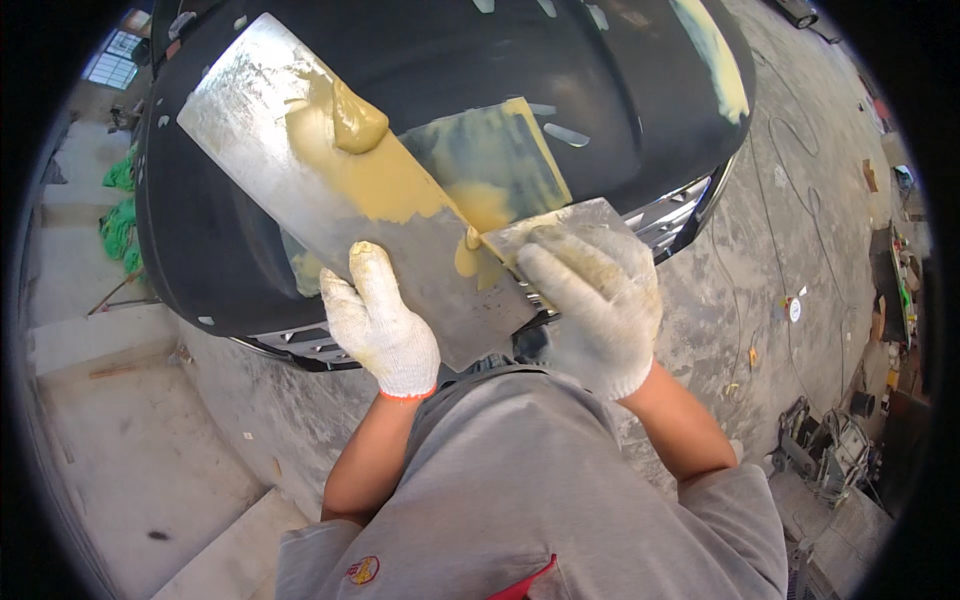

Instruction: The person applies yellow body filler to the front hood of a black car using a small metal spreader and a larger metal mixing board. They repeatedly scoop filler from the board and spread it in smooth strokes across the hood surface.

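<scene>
My left hand point(388, 330), in a white knit glove, grips a long flat metal mixing board point(235, 115) by its lower part, the thumb lying on top. Yellow putty point(375, 180) is smeared across the board's middle, with a thicker lump point(357, 120) toward the upper end. Closed round a flat metal putty spreader point(575, 214) is my gloved right hand point(600, 310). The spreader's left corner meets the board's right edge, where a dab of putty point(467, 255) sits. Beneath lies a dark car hood point(420, 50) with a rectangular putty patch point(490, 160).
Another putty strip point(715, 60) runs along the hood's right side. The car's grille point(675, 215) shows at the front edge. Cables point(815, 215) trail over the concrete floor at right, near metal equipment point(825, 445). Green netting point(120, 230) lies at left.
</scene>
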`<move>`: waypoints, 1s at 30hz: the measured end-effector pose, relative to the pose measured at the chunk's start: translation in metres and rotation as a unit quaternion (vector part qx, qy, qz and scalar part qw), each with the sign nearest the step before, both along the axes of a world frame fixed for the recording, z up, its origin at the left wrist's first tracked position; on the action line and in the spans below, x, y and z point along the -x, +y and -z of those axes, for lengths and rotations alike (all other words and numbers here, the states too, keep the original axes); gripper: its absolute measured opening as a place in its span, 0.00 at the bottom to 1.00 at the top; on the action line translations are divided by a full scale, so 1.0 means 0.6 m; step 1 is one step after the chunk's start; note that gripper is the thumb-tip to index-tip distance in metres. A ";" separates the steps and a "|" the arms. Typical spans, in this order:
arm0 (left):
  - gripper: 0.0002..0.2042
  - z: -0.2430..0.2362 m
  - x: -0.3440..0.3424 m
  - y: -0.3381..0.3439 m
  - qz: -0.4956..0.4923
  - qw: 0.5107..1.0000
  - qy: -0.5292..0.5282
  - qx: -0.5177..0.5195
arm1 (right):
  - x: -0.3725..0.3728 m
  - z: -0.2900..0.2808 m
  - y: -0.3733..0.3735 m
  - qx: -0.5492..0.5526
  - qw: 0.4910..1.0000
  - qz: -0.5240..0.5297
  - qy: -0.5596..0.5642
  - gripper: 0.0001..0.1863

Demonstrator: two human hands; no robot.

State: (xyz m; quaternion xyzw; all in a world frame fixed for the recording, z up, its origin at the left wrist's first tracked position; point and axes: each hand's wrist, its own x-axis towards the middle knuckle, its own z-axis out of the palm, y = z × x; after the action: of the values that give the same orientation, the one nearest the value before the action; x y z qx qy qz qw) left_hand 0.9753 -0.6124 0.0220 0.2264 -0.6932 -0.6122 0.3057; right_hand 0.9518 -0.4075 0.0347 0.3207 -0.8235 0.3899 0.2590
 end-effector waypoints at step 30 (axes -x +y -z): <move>0.27 0.019 -0.091 -0.491 -0.180 0.980 -0.012 -0.084 | 0.119 0.070 -0.451 -0.217 0.969 0.096 0.062 0.26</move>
State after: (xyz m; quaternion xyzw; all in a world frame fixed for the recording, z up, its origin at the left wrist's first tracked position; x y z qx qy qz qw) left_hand 1.0298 -0.9069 0.0104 0.3799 -0.5907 -0.6006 0.3821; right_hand 0.8805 -0.6783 -0.0070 0.3118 -0.8978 0.1547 0.2700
